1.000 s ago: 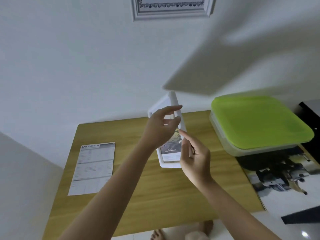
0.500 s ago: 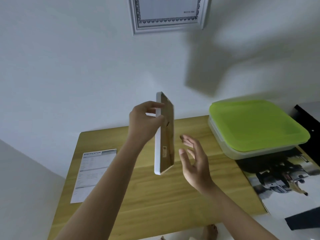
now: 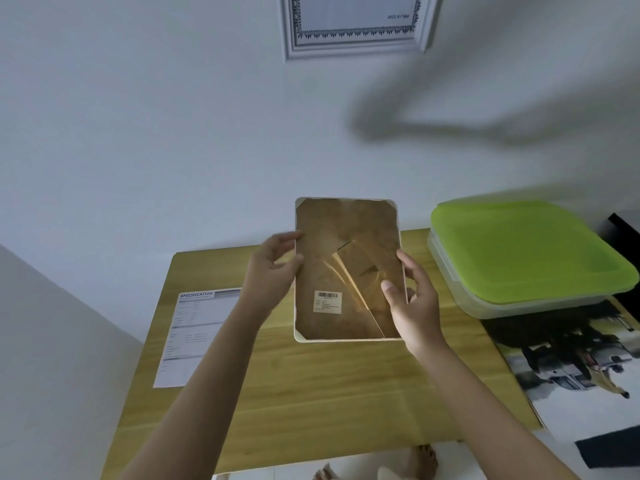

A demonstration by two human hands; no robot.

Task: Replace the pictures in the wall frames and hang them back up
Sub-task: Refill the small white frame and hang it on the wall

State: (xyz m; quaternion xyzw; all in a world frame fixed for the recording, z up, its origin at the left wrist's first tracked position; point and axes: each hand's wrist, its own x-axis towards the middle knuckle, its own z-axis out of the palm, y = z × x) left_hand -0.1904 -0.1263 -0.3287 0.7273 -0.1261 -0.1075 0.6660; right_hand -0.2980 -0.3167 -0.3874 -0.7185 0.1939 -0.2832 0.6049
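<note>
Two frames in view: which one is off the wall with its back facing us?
The small frame, gripped by the left hand and right hand, shows its brown backing. The other frame hangs on the wall.

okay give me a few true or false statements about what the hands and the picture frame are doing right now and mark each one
1. Both hands, left hand and right hand, hold the small frame. True.
2. The frame's brown back faces the camera. True.
3. The container with the green lid sits left of the frame. False: it sits to the right.
4. The specification sheet is inside the held frame. False: it lies on the wooden table.
5. Another frame hangs on the wall. True.
</note>
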